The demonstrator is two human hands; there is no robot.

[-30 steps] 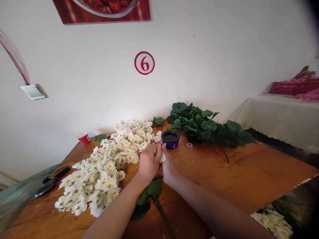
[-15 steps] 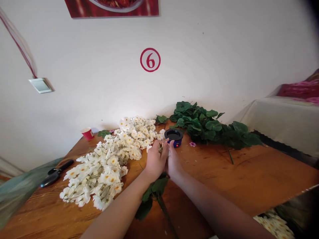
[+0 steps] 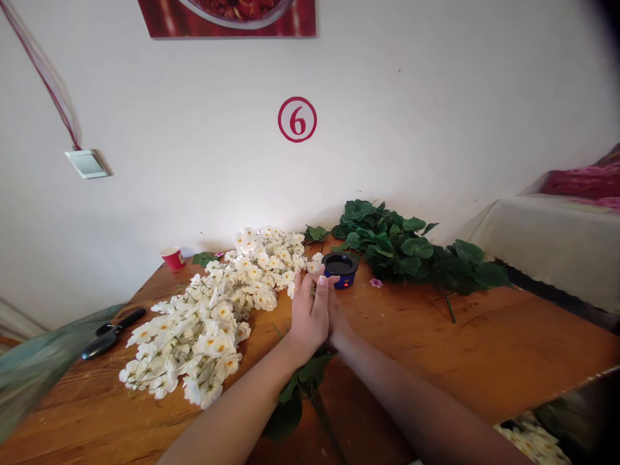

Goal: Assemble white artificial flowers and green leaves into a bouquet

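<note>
Here, left hand (image 3: 309, 318) and right hand (image 3: 338, 320) pressed together, grip hidden; leafy stem (image 3: 314, 371) just below wrists.

Red number "6" (image 3: 297, 121) within a red circle (image 3: 279, 119) on the white wall (image 3: 203, 116).

Left hand (image 3: 310, 320) and right hand (image 3: 339, 326) are touching near one blue pot (image 3: 345, 278). White flowers (image 3: 213, 323) are lying left, piled green leaves (image 3: 404, 250) right.
</note>
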